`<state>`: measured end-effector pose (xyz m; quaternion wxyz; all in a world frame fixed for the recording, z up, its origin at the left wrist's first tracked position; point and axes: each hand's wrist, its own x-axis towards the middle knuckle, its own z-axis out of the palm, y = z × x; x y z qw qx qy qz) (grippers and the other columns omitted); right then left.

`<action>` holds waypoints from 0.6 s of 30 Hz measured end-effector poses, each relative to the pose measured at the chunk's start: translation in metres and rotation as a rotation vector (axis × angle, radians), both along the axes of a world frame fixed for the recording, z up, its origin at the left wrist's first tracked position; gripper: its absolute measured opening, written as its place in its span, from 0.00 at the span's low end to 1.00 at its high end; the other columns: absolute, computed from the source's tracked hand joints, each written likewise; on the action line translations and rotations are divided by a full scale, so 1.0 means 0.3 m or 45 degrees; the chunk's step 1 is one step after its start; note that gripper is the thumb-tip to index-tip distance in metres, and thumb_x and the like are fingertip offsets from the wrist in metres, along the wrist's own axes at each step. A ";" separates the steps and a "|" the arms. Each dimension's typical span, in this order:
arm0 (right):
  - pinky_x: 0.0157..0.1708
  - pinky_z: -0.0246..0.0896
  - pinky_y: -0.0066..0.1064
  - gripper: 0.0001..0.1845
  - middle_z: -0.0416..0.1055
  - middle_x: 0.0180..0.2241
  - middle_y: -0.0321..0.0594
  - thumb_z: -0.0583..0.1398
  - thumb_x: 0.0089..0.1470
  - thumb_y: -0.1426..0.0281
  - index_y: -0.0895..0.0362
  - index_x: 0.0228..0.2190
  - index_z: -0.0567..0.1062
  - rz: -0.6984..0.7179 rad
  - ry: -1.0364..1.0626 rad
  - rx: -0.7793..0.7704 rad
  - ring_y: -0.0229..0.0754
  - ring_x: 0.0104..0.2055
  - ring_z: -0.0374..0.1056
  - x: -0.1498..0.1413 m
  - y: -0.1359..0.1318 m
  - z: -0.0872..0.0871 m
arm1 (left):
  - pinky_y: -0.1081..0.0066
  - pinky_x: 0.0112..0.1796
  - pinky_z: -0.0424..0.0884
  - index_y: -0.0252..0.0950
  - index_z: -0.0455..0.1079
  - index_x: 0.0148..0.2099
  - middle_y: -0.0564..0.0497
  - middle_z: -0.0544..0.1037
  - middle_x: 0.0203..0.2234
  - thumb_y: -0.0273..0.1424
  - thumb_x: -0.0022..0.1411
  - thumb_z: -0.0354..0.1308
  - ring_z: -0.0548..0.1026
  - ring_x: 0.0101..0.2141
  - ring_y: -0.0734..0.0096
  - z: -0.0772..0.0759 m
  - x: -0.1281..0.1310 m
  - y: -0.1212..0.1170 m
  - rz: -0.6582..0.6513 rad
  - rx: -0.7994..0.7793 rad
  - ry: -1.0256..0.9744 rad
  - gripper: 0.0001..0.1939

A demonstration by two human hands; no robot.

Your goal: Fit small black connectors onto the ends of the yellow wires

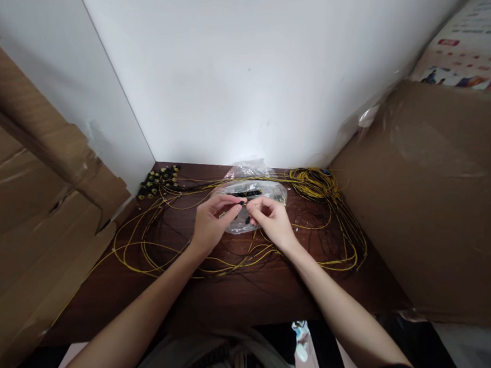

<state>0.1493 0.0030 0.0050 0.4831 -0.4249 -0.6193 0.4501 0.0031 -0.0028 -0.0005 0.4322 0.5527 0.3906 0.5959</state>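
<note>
My left hand is closed in a pinch on a small black connector, held over the clear plastic bag. Against it, fingertip to fingertip, my right hand pinches what looks like the end of a thin wire; the fingers cover most of it. Black pieces show in the bag just behind my hands. Long yellow and black wires loop across the brown tabletop around and under both forearms.
A cluster of black connectors with yellow ends lies at the back left. At the back right is a coil of yellow wire. Cardboard boxes stand left and right, and a white wall closes the back.
</note>
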 end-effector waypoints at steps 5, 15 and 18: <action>0.27 0.56 0.28 0.09 0.66 0.23 0.36 0.56 0.53 0.66 0.59 0.26 0.71 -0.112 -0.302 0.375 0.35 0.25 0.59 0.001 -0.017 0.010 | 0.67 0.43 0.70 0.33 0.72 0.34 0.47 0.79 0.33 0.28 0.47 0.64 0.76 0.38 0.65 0.002 -0.006 0.002 -0.032 -0.133 -0.086 0.09; 0.30 0.58 0.29 0.07 0.67 0.27 0.38 0.56 0.53 0.69 0.58 0.29 0.72 -0.090 -0.378 0.494 0.37 0.28 0.62 0.006 -0.021 0.018 | 0.67 0.43 0.69 0.33 0.74 0.33 0.48 0.80 0.33 0.29 0.46 0.65 0.76 0.37 0.66 -0.007 -0.013 0.010 -0.116 -0.227 -0.249 0.10; 0.30 0.58 0.29 0.07 0.67 0.27 0.38 0.55 0.54 0.70 0.58 0.29 0.72 -0.107 -0.409 0.529 0.37 0.28 0.61 0.010 -0.022 0.022 | 0.68 0.41 0.69 0.33 0.74 0.33 0.48 0.79 0.33 0.29 0.45 0.65 0.76 0.36 0.67 -0.008 -0.016 0.012 -0.137 -0.255 -0.223 0.10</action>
